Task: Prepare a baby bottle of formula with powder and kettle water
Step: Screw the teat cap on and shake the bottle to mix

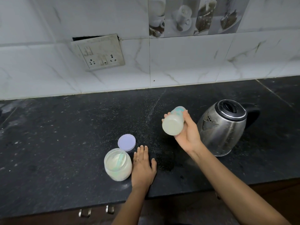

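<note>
Dark table [65, 143] under tiled wall | right hand [188, 135] fingers wrapped round baby bottle [172, 125], aloft, long axis tipped: base toward camera, neck toward wall | kettle [224, 127] just right | left hand [142, 166] flat, fingers released, beside open powder jar [117, 164]

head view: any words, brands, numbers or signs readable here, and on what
No text can be read.
bottle: teal print, too blurred to read.
kettle, jar, lid, socket plate: no lettering shows.
</note>
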Tool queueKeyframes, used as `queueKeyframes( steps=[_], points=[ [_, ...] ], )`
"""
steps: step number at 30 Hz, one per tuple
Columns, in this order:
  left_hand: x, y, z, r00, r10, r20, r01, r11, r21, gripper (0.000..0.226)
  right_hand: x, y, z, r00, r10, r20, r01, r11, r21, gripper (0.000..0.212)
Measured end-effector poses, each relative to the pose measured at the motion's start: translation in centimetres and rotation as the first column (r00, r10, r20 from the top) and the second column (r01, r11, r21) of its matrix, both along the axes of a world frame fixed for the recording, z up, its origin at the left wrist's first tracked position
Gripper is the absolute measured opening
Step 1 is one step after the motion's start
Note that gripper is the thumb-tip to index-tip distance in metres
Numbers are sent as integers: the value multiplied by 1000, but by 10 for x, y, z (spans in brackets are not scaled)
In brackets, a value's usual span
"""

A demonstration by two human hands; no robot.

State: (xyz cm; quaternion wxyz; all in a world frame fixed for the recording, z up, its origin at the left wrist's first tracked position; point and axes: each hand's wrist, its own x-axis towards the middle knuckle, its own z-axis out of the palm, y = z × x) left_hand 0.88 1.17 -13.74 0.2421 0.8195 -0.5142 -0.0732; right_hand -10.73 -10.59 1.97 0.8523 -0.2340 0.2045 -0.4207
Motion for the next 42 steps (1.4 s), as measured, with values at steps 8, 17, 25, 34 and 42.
queueKeyframes(
  steps=[8,17,25,34,42],
  points=[
    [1,-1,-2,1000,3,2,-3,1000,3,59,-3,-8,7,989,116,93,-113,993,-42,89],
    [0,0,-2,1000,3,9,-3,1000,3,59,1,-14,16,960,259,106,-248,963,-107,67],
    [1,0,-3,1000,2,7,-2,1000,7,60,2,-16,12,968,220,123,-213,975,-70,70],
    [1,0,-2,1000,4,5,-4,1000,9,60,2,-11,2,937,346,43,-345,938,-38,77],
    [0,0,-2,1000,6,6,-6,1000,1,59,0,-2,-3,936,336,104,-344,936,73,73]
  ],
)
